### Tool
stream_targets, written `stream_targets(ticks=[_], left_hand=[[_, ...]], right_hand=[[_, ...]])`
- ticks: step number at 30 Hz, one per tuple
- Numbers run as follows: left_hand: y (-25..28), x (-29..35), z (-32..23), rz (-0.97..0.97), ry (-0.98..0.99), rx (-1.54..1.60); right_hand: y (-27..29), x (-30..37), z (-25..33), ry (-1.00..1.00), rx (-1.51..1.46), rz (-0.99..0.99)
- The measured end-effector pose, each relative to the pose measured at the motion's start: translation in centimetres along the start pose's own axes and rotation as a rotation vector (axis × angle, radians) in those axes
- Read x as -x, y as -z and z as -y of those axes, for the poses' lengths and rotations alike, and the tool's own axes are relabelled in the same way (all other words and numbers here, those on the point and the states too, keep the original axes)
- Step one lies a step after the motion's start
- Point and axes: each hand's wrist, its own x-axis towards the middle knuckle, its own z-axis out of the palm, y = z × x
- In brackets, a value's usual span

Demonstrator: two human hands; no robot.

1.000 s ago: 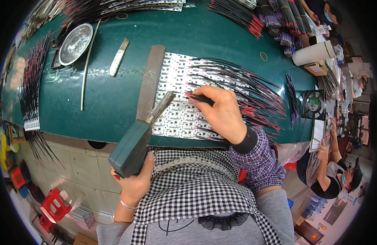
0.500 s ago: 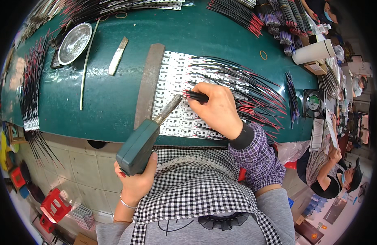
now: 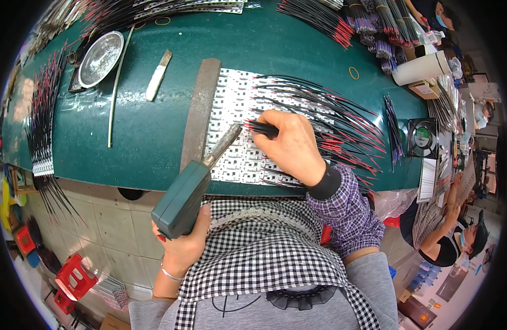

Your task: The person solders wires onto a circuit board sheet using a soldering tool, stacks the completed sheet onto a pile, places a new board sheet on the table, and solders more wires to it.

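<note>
A workroom seen from above through a round fisheye view, dark at the rim. A large dark green surface [image 3: 140, 132] spans the upper part, its near edge bowed by the lens; pale patches of light shine on it at left and right. Below, at left, lies a floor [image 3: 116, 228] of pale, square tiles with thin dark joints. A red plastic stool [image 3: 76, 279] stands there, with a second red stool [image 3: 64, 301] just beside it, partly cut off by shadow. A brown cardboard box [image 3: 115, 323] sits at the bottom edge. At lower right, a pale wall [image 3: 466, 300] carries a dark panel [image 3: 450, 283], too small to make out. The far right edge is dim and crowded.
</note>
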Motion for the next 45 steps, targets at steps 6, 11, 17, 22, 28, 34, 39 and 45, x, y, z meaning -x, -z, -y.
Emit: stream_targets(ticks=[6, 11, 17, 22, 28, 34, 39, 45], left_hand=[[0.4, 0.4, 0.1, 0.018, 0.052, 0.071], [0.6, 0.4, 0.0, 0.055, 0.023, 0.044], [-0.2, 0.1, 0.1, -0.032, -0.05, 0.049], [-0.1, -0.1, -0.3, 0.014, -0.04, 0.032], [0.2, 0.5, 0.0, -0.008, -0.001, 0.008], [0.7, 1.4, 0.5, -0.021, 0.033, 0.112], [0.7, 1.5, 1.0, -0.068, -0.023, 0.121], [0.8, 1.6, 0.8, -0.064, 0.042, 0.152]], right_hand=[[0.3, -0.2, -0.1, -0.008, 0.008, 0.029], [1.1, -1.1, -0.2, 0.019, -0.015, 0.119], [1.3, -1.4, -0.1, -0.006, -0.016, 0.162], [0.8, -1.0, -0.4, 0.039, 0.007, 0.11], [0.8, -0.9, -0.2, 0.043, 0.01, 0.098], [1.4, -0.2, -0.3, 0.09, -0.067, 0.117], [1.8, 1.2, -0.3, 0.293, -0.133, -0.058], [1.9, 2.3, 1.9, 0.048, -0.268, -0.042]])
